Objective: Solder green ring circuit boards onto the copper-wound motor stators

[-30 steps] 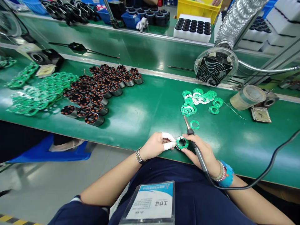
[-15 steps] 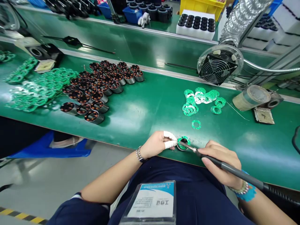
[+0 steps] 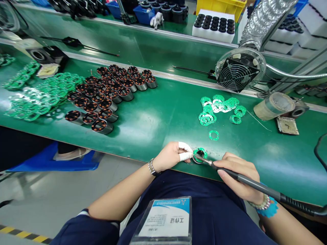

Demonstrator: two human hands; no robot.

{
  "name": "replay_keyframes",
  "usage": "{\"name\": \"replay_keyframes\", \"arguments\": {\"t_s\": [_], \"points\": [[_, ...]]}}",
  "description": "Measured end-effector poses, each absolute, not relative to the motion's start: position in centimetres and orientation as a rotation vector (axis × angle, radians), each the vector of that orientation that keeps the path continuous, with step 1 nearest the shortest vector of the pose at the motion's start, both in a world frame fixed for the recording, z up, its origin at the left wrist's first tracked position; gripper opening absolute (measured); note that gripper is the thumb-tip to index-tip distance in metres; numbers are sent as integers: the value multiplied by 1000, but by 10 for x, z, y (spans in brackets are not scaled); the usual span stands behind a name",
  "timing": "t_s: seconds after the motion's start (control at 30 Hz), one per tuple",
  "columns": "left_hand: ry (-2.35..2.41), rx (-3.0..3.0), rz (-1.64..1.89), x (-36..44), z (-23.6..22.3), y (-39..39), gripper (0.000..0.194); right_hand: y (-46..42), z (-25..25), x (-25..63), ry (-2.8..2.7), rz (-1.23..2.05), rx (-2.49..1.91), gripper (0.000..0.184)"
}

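Observation:
At the bench's front edge, a green ring-shaped circuit board (image 3: 200,149) sits on a round motor stator whose silvery side partly shows. My left hand (image 3: 170,157), with white covers on thumb and finger, is closed in a pinch at the board's left side. Whatever lies between those fingertips is too small to make out. My right hand (image 3: 241,175) grips a soldering iron (image 3: 268,191) like a pen, its tip angled leftward onto the board. Just beyond lies a single loose ring board (image 3: 214,135), with a pile of ring boards (image 3: 218,105) farther back.
Rows of motor stators (image 3: 102,97) and sheets of green boards (image 3: 46,97) cover the left bench. A fume fan (image 3: 235,75) hangs at back right, near a round tub (image 3: 274,106) and a soldering sponge (image 3: 288,126). A thin wire (image 3: 259,120) lies beside the boards.
My right hand and the soldering iron have shifted slightly left, the tip still on the board. The iron's cord sits a little differently at the right. My left hand has hardly moved.

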State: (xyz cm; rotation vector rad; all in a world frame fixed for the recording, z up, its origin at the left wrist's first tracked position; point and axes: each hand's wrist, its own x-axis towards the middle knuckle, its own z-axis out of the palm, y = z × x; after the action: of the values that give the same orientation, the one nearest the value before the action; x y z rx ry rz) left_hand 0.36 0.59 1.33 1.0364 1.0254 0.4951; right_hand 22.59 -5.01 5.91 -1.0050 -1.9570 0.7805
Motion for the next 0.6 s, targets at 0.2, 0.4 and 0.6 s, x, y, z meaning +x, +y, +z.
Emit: {"name": "replay_keyframes", "arguments": {"t_s": [0.2,0.4,0.6], "points": [[1022,1026,498,5,13,6,15,-40,49,228,-2037,721,-1015,29],[1005,1040,531,1,13,4,17,-23,28,213,-2204,782,-968,35],[1111,968,606,-13,10,-20,30,-37,17,206,-2088,638,-1176,37]]}}
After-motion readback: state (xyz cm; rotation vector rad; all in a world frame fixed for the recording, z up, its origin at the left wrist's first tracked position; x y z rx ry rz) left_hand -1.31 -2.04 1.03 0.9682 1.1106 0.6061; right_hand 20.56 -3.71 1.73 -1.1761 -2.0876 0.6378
